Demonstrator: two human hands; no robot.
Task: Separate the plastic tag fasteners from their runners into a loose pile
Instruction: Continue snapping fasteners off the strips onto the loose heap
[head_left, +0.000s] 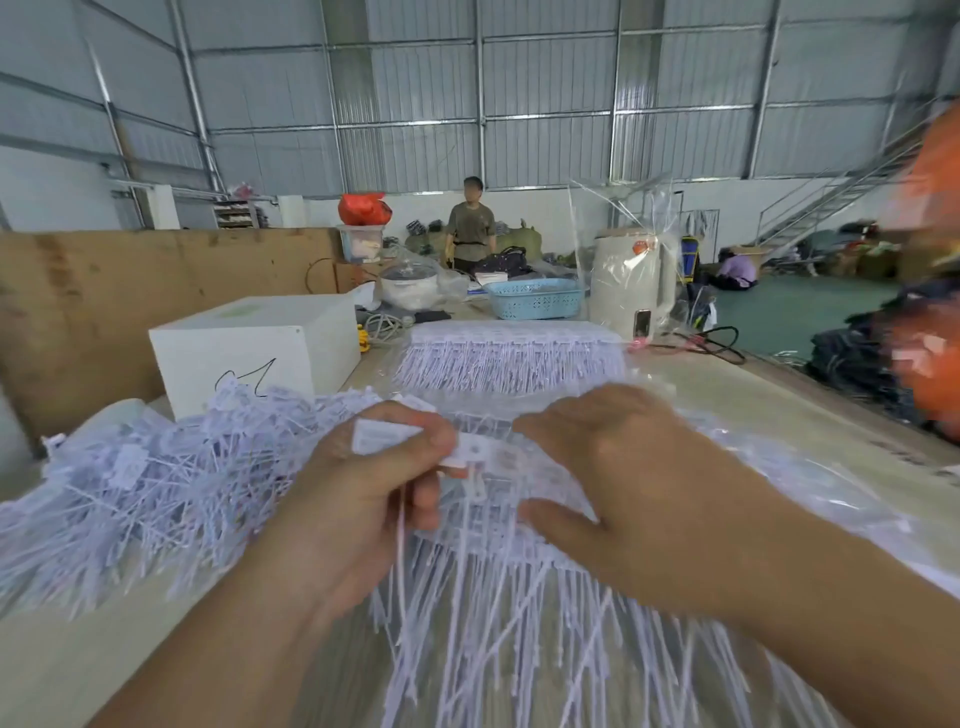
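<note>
**Both hands on a strip of white tag fasteners at the centre of the frame**

The left hand (363, 483) pinches a flat fastener head between thumb and curled fingers, with one thin tail hanging down from its grip. The right hand (618, 478) lies just beside it, fingers and thumb curled round the runner strip (483, 499), whose many white tails fan down toward the bottom of the frame. The two hands are close together, almost touching over the strip.

To the left of the hands lies the loose pile (156, 483) of separated fasteners on the pale table (62, 670). Above the hands, at mid-frame, a neat stack of unseparated strips (514, 353) rests on clear plastic sheeting.

Farther out, a white box (249, 348) stands at left, with a blue basket (535, 299) and a white kettle (634, 280) wrapped in clear plastic behind the stack. A person (470, 228) stands in the background.
</note>
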